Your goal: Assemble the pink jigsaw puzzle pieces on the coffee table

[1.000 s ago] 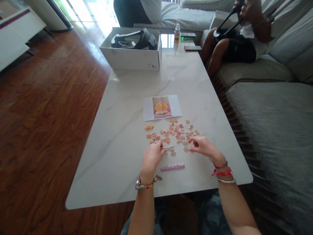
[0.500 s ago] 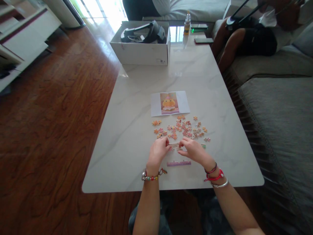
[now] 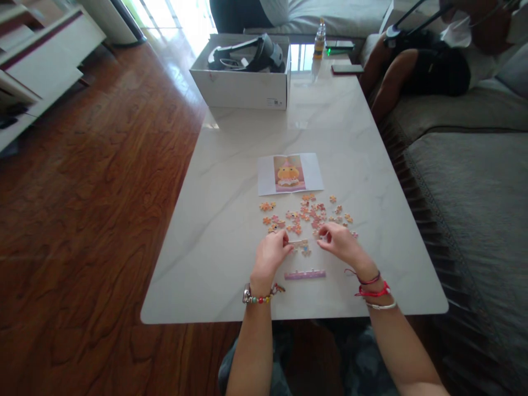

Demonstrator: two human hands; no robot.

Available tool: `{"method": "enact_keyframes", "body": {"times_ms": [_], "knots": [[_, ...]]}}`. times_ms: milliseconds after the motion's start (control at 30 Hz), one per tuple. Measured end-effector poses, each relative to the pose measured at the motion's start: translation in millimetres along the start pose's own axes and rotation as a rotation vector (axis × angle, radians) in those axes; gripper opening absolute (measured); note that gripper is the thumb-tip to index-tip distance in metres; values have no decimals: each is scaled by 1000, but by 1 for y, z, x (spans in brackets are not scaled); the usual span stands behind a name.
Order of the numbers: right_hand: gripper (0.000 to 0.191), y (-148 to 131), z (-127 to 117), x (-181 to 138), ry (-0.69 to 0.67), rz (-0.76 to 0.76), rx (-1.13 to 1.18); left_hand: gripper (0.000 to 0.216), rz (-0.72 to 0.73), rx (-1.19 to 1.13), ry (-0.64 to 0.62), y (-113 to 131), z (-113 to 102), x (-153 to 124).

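Observation:
My left hand (image 3: 272, 252) is closed, its fingertips pinching the left end of a short pale strip of joined puzzle pieces (image 3: 300, 242). Just below that strip lies a small piece with a blue patch (image 3: 306, 250). My right hand (image 3: 341, 243) hovers over the right side of the loose puzzle pieces (image 3: 317, 213), thumb and fingers curled but apart, with nothing visible between them. Pieces under its fingers are partly hidden. Closer to me, a purple joined puzzle strip (image 3: 305, 274) lies flat on the table.
Beyond the pieces lies a creased sheet (image 3: 311, 171) with a printed yellow cartoon figure. A white box (image 3: 247, 91) with a headset in it stands at the far end, near a bottle (image 3: 319, 39) and a phone (image 3: 347, 70). Another person (image 3: 412, 71) sits on the sofa at right.
My right hand has left the pale strip and moved right toward the loose pieces, its fingers parting. My left hand stays on the strip. The view has shifted slightly.

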State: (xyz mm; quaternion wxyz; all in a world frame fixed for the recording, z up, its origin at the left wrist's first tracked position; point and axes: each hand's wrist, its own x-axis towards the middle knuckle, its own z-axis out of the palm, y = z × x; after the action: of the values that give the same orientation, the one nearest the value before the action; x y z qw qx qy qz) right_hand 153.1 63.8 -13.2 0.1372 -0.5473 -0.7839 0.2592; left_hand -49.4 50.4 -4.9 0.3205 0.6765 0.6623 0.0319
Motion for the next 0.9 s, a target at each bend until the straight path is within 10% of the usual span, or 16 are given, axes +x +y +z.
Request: {"method": "enact_keyframes", "body": {"times_ms": [267,567,900], "knots": [[14,35,-16,-12,-182,22,23,9,-37,23,-1,2,1,3],[5,25,-10,-2,83,37,-6,6,-34,20,-4,2,1,5],[4,3,12,11,6,15,-121,6,-14,7,8,0,2,5]]}}
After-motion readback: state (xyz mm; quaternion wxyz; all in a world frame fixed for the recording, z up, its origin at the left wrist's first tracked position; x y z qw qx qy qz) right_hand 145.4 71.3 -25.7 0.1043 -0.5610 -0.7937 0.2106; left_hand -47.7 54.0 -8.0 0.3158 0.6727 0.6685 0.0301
